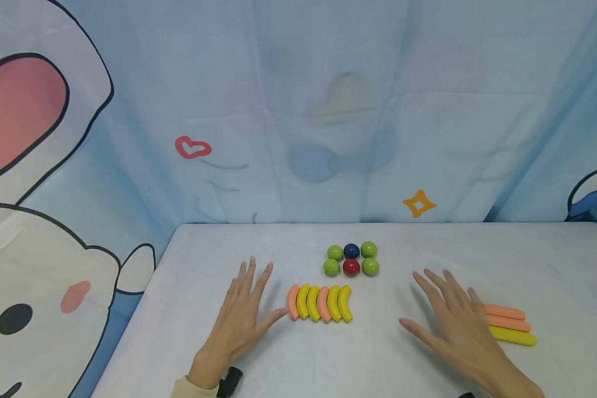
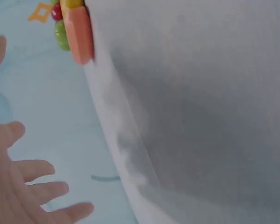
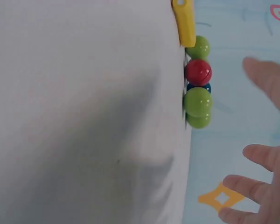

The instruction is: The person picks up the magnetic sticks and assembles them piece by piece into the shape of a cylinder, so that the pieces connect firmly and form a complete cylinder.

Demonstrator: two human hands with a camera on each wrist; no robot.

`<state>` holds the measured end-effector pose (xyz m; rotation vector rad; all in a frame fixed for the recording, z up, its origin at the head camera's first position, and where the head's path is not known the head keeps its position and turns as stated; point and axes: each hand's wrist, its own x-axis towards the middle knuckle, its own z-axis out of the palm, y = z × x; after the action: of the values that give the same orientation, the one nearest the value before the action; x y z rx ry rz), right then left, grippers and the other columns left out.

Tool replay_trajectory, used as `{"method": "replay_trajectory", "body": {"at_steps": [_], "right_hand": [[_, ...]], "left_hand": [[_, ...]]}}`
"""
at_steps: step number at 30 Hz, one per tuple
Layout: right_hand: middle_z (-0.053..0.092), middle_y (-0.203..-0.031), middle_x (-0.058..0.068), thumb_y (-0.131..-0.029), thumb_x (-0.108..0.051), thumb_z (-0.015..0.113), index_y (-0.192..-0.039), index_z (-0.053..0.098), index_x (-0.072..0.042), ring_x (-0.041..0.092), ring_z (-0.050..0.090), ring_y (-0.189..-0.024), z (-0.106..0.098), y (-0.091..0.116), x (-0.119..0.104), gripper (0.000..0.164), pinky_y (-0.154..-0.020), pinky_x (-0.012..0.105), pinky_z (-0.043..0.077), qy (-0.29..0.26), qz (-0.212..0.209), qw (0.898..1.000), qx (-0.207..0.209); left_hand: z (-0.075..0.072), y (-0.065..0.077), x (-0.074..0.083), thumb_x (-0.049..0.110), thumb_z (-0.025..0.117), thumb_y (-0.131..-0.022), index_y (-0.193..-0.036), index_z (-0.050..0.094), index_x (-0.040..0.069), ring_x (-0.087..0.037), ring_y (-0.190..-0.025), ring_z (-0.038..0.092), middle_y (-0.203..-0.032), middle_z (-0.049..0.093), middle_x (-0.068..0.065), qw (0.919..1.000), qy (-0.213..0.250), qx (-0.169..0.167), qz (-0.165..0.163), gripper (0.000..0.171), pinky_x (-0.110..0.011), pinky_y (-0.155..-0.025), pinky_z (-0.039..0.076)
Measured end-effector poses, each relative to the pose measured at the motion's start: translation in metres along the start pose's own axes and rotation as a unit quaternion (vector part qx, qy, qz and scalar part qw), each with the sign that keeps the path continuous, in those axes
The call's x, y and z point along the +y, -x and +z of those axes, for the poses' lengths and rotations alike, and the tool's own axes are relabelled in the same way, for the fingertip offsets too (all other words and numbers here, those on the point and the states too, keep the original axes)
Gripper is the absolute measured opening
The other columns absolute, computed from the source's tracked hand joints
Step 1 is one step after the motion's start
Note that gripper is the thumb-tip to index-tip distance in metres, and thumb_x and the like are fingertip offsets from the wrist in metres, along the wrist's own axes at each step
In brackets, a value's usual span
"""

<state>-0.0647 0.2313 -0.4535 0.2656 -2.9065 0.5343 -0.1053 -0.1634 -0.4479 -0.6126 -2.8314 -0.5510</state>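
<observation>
My left hand (image 1: 241,318) hovers over the table with fingers spread, its thumb tip beside the orange end piece of a row of curved, banana-shaped toys (image 1: 313,303); most are yellow, two orange. In the left wrist view this hand (image 2: 23,191) holds nothing. My right hand (image 1: 455,326) is likewise spread above the table, its fingers straight. Its outer side overlaps two long orange pieces (image 1: 507,319) and a yellow one (image 1: 514,336), hiding their left ends. The right wrist view shows that hand (image 3: 270,186) holding nothing too.
Behind the row stand shiny round toys in two short lines: green balls (image 1: 370,266) at the sides, a dark blue ball (image 1: 351,251) and a red ball (image 1: 351,267) between. A white cloth covers the table (image 1: 393,365); a blue printed curtain (image 1: 298,182) hangs behind it.
</observation>
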Motion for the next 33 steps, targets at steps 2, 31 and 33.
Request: {"method": "replay_trajectory", "body": {"at_steps": [2, 31, 33], "right_hand": [[0.042, -0.154, 0.023, -0.090, -0.048, 0.080, -0.157, 0.042, -0.010, 0.050, 0.036, -0.141, -0.003, -0.002, -0.005, 0.086, -0.107, 0.078, 0.029, -0.027, -0.014, 0.999, 0.010], [0.057, -0.116, 0.012, -0.074, 0.008, 0.088, -0.136, 0.058, 0.012, 0.006, 0.057, -0.074, 0.036, -0.050, -0.071, 0.069, -0.065, 0.021, 0.056, -0.303, -0.041, 0.945, -0.119], [0.057, -0.115, 0.013, -0.072, 0.010, 0.088, -0.136, 0.058, 0.014, 0.005, 0.058, -0.073, 0.037, -0.051, -0.073, 0.070, -0.066, 0.021, 0.057, -0.309, -0.043, 0.943, -0.114]], "left_hand": [[-0.001, -0.002, 0.004, 0.055, 0.065, -0.100, -0.165, 0.031, 0.015, -0.043, -0.152, 0.033, -0.167, 0.030, -0.023, 0.9992, 0.036, 0.017, -0.003, 0.084, -0.064, -0.113, 0.039], [0.021, -0.025, 0.030, 0.014, 0.077, -0.097, -0.140, 0.059, -0.005, -0.021, -0.100, 0.059, -0.122, 0.056, -0.015, 0.9265, 0.334, -0.090, -0.149, 0.050, -0.022, -0.071, 0.054], [0.020, -0.026, 0.030, 0.014, 0.082, -0.091, -0.139, 0.060, -0.005, -0.023, -0.104, 0.059, -0.123, 0.057, -0.015, 0.9320, 0.321, -0.090, -0.141, 0.056, -0.023, -0.075, 0.053]]}}
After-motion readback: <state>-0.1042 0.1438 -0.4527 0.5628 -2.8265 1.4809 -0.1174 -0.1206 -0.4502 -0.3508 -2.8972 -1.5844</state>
